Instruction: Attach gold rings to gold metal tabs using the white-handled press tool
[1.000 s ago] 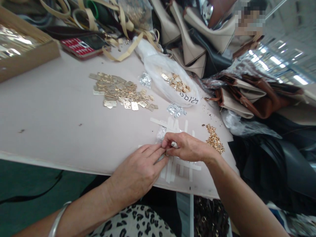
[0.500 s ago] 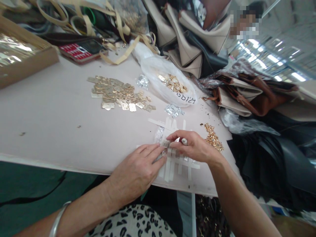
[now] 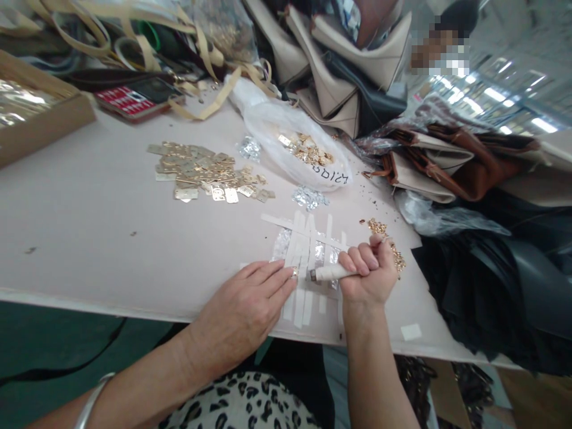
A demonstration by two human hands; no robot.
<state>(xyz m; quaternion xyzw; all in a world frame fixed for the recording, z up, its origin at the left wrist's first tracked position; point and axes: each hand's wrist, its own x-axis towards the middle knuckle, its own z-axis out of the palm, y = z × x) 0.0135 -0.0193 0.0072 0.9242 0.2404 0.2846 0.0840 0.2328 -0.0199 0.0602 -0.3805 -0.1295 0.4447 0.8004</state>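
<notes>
While right fingers (image 3: 363, 258) clench a white tool (image 3: 331, 273), outstretched left fingers (image 3: 276, 280) half-hide a metal piece (image 3: 295, 272), grip unclear.

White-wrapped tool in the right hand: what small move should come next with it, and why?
Probably ease the white-wrapped tool leftward, bringing its dark end to the small shiny piece: that end points toward the piece across a gap, the left hand's fingertips lie at the piece, and the right hand grips the tool.
</notes>
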